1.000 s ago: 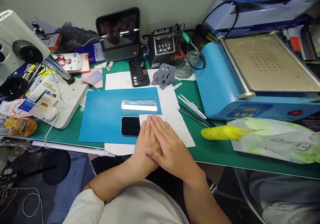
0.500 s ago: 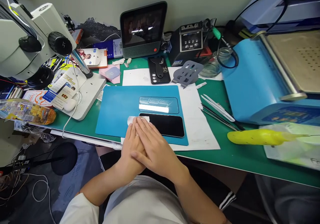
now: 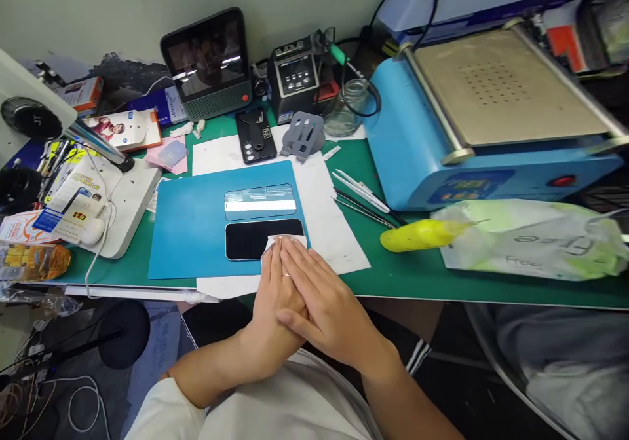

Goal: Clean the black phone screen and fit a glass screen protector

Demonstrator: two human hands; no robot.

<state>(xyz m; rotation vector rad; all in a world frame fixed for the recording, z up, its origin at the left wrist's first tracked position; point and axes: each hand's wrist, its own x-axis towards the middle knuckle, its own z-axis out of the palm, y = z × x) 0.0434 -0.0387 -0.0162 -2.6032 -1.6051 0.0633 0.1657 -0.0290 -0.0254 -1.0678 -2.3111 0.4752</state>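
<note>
A black-screened phone (image 3: 243, 240) lies face up on a blue mat (image 3: 184, 230). Over its right end, a folded white wipe (image 3: 299, 238) is pressed down under the fingertips of both hands. My left hand (image 3: 276, 299) is underneath, its fingers close together on the wipe. Laid across it, my right hand (image 3: 324, 299) has its fingers together and their tips on the wipe too. Just above the phone lies a clear glass screen protector (image 3: 260, 202) that reflects light. The hands hide part of the wipe and the phone's lower right corner.
Tweezers (image 3: 363, 191) and a yellow bottle with a needle tip (image 3: 417, 235) lie right of the mat. Behind them stands a blue machine with a perforated plate (image 3: 457, 106). A black phone case (image 3: 255, 135), a screen device (image 3: 209, 60) and a microscope base (image 3: 132, 211) surround the mat.
Both hands have slid the wipe rightward along the phone, from its left end to its right end. The camera view has turned to the right.
</note>
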